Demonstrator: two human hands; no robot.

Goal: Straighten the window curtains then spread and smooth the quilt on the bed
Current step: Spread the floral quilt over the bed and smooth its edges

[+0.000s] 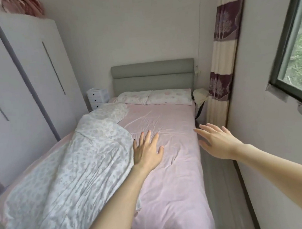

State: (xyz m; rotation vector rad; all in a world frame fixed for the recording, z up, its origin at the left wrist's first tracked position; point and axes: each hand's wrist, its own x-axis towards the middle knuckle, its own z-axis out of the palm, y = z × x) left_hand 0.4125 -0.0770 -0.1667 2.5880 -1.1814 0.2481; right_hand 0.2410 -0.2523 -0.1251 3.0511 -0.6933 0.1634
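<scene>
A white floral quilt lies bunched along the left half of the bed, leaving the pink sheet bare on the right. My left hand hovers over the sheet just beside the quilt's right edge, fingers spread, holding nothing. My right hand reaches out over the bed's right edge, fingers apart and empty. A cream and purple patterned curtain hangs gathered in the far right corner, to the left of the window.
Two floral pillows lie against the grey headboard. A white wardrobe lines the left wall. A small white drawer unit stands by the headboard. A narrow floor strip runs between bed and right wall.
</scene>
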